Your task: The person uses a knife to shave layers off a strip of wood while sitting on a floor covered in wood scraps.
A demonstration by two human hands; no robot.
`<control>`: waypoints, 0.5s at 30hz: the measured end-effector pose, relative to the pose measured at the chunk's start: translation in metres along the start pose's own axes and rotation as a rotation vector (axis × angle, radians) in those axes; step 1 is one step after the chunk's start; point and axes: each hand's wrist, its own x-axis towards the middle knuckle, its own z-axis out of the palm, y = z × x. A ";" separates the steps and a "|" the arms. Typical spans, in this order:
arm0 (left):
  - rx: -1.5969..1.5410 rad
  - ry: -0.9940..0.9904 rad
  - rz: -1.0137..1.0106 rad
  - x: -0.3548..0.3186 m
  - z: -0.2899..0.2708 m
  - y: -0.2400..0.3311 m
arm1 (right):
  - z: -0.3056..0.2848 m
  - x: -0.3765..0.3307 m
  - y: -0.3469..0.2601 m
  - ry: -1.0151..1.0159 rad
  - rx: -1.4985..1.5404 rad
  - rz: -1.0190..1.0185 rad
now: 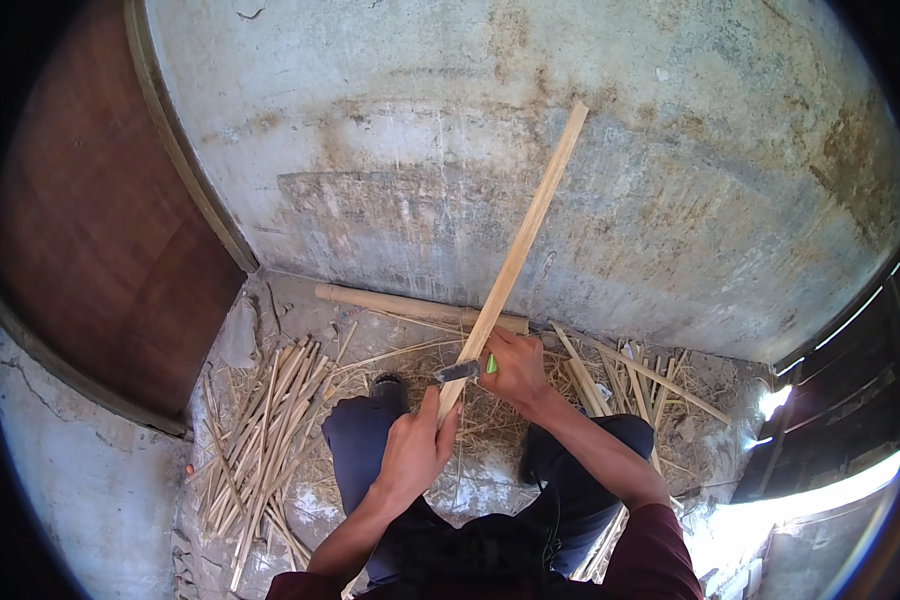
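A long, flat, pale bamboo strip (525, 235) slants from between my knees up toward the wall. Near its lower end my left hand (417, 450) is closed around it, thumb and fingers on either edge. My right hand (517, 370) grips a knife (457, 372) whose bright green handle shows between the fingers. The dark blade lies across the strip, touching it just above my left hand. Where the blade's edge meets the bamboo is too small to make out.
Thin split bamboo sticks (270, 430) lie heaped at left; more bamboo pieces (650, 385) are strewn at right. A thick bamboo pole (400, 302) rests along the foot of the stained wall (390, 150). Shavings litter the floor. A brown door panel (110, 220) stands at far left.
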 end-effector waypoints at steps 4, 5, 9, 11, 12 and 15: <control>-0.027 0.092 0.066 0.000 0.006 -0.003 | -0.003 0.001 0.001 -0.017 0.013 0.001; -0.028 0.091 0.068 0.000 0.005 -0.001 | -0.003 0.001 0.002 -0.016 0.011 0.001; -0.026 0.018 0.010 0.004 0.001 0.005 | -0.002 0.003 0.004 0.006 -0.002 0.005; -0.027 0.006 -0.004 0.004 0.002 0.004 | -0.002 0.003 0.004 0.014 -0.011 0.015; -0.026 0.018 0.010 0.004 0.003 0.004 | -0.001 0.003 0.005 0.008 -0.011 0.030; -0.025 0.029 0.018 0.005 0.002 0.008 | -0.001 0.002 0.006 0.024 -0.022 0.029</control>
